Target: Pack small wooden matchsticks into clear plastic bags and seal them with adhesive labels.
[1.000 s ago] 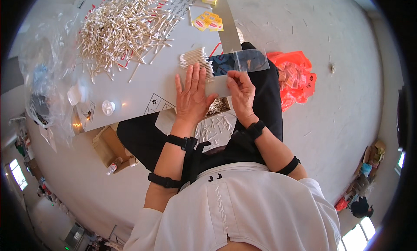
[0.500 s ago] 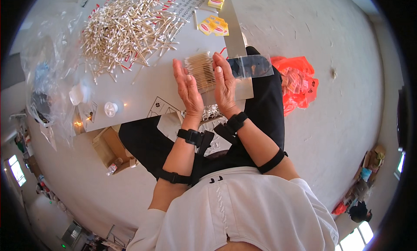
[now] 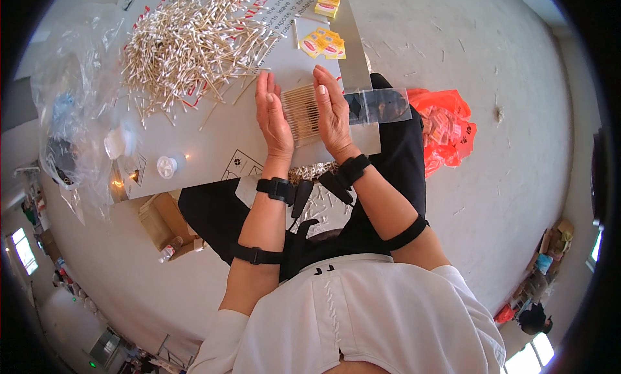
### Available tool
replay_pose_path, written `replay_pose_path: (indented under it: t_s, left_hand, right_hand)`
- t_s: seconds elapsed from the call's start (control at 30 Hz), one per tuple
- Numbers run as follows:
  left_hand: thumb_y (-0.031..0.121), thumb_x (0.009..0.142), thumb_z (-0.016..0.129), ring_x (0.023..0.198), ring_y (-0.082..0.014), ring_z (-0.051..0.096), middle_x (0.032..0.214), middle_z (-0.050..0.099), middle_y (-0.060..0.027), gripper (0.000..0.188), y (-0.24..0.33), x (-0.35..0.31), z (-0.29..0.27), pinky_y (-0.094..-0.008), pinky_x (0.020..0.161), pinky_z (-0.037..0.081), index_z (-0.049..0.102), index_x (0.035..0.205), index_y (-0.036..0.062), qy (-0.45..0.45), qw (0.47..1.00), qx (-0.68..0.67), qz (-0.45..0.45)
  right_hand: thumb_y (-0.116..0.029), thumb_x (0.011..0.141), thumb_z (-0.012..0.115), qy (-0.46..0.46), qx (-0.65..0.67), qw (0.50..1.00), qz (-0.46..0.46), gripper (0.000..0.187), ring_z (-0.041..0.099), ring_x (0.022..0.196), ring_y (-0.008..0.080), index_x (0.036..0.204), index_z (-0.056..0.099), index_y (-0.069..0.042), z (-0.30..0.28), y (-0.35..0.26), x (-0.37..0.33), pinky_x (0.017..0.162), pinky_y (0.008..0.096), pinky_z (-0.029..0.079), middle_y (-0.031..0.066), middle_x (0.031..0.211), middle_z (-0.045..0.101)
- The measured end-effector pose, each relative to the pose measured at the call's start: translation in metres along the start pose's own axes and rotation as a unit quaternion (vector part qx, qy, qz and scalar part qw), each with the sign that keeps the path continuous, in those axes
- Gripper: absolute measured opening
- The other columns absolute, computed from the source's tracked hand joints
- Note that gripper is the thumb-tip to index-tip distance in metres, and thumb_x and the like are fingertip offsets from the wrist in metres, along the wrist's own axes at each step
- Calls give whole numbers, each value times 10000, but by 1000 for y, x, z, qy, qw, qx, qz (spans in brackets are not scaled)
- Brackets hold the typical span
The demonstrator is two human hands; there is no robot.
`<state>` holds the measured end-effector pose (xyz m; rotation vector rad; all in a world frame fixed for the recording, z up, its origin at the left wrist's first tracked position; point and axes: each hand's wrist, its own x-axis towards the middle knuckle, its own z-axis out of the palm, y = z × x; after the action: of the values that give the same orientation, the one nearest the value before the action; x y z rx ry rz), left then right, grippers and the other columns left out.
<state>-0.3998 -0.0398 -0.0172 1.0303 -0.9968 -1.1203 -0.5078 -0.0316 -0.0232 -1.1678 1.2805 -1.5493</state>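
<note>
You are flanking the row of cotton swabs (image 3: 301, 115), at the near right of the counter (image 3: 213, 141), with left hand (image 3: 275, 120) and right hand (image 3: 333, 118), fingers nearly straight and gripping nothing; light, equal palm pressure should be squaring the ends without buckling the row.

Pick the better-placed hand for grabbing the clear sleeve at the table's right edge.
Right, probably: the right hand is beside the sleeve; the left hand is farther, across the swab row.
</note>
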Motion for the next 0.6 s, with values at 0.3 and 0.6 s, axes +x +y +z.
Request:
replay_pose_path:
  t_s: [0.3,0.6]
  left_hand:
    - [489,962,466,1455,-373,189,1570,215,-193,734,28,-30,-17,-539,1163,134,266,1493,24,-177,767,601,135]
    - [522,877,564,1475,-363,116,1587,176,-163,830,31,-32,-18,-645,1128,88,252,1515,92,-238,684,682,97]
  right_hand:
    - [-256,1035,463,50,110,989,86,381,533,1019,140,1274,544,29,-22,-10,-8,985,287,421,117,1293,559]
    - [-231,1030,467,41,62,995,69,335,505,1193,209,1224,574,20,-24,-14,-12,1058,335,360,144,1328,542]
